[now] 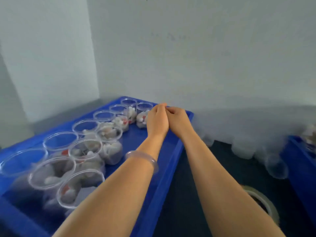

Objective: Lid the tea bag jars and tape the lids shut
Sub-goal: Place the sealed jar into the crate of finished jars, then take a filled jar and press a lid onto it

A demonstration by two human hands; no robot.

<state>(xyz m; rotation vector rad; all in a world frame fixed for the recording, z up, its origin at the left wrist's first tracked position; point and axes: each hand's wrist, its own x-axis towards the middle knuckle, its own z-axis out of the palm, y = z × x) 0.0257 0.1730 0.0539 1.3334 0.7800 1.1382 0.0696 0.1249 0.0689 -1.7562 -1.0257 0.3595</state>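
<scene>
Tea bag jars (85,147) stand unlidded in rows in the blue tray (171,168), left of the fingers (161,106) and back toward the person. Left hand (157,119) and right hand (178,118) meet fingertip to fingertip over the tray's far rim; whether they pinch anything, I cannot tell. Left hand lies nearer the jars.

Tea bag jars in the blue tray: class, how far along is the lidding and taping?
Done: nothing; every tea bag jar visible in the blue tray is lidless. In hand: left hand and right hand touch fingertips over the tray's far end; anything held is too small to see. Left: all lids and taping; the tape roll lies beside the tray.
</scene>
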